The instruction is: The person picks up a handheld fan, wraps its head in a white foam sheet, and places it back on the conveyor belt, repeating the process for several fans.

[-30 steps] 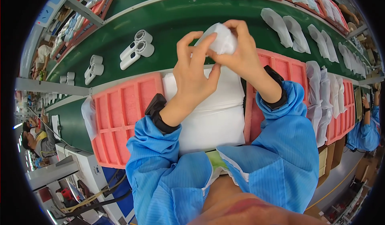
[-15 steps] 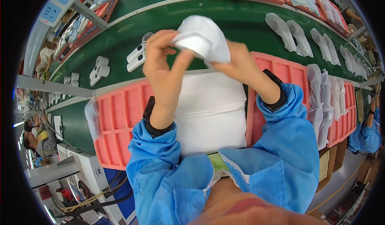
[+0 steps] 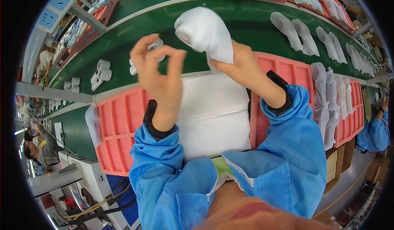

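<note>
Above the green bench, my right hand (image 3: 234, 62) is closed round the lower end of a wrapped white part (image 3: 205, 29), which has a rounded head and a narrower handle. Its thin white wrapping hides the part itself. To the left, my left hand (image 3: 160, 70) is off the wrapping, fingers curved and apart, with nothing visible in them. Below both hands, in front of my chest, lies a two-part stack of white wrapping sheets (image 3: 213, 127). Behind my left hand, unwrapped white parts with round ends (image 3: 156, 45) stand on the green surface, partly covered by the fingers.
Pink compartment trays flank the sheets, one on the left (image 3: 117, 127) and one on the right (image 3: 287, 72). Wrapped parts (image 3: 328, 103) lie on the right tray. More wrapped parts (image 3: 305, 37) line the green belt (image 3: 246, 29). A grey metal post (image 3: 53, 89) juts in at left.
My left hand has let go of the wrapping and drawn away down and left. The wrapped part, still in my right hand, has risen slightly and its head now looks smoothly covered.
</note>
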Demonstrator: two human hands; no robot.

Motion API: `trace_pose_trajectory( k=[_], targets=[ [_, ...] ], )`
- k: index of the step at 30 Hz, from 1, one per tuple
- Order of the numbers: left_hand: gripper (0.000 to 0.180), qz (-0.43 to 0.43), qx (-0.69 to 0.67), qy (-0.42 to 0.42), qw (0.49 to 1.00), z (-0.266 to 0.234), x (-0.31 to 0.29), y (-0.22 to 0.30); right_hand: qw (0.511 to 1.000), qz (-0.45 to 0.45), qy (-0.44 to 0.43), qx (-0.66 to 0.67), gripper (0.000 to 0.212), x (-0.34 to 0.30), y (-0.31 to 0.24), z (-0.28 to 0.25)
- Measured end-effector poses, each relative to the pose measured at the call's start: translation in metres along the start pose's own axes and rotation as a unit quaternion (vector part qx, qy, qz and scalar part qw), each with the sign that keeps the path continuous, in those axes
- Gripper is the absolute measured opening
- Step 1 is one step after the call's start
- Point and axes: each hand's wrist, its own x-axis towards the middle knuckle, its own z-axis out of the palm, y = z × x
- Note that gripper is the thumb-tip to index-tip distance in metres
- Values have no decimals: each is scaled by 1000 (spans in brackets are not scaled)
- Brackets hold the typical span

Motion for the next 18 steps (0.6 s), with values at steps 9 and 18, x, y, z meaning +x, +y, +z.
trace_pose_trajectory(
  k=[9,18],
  targets=[
    [18,-208,-180,-62,959,14,-7,-14,999,24,23,5,36,18,32,-17],
    [22,-122,-72,-70,987,18,-14,-7,982,-45,52,-176,28,2,6,5]
  ],
)
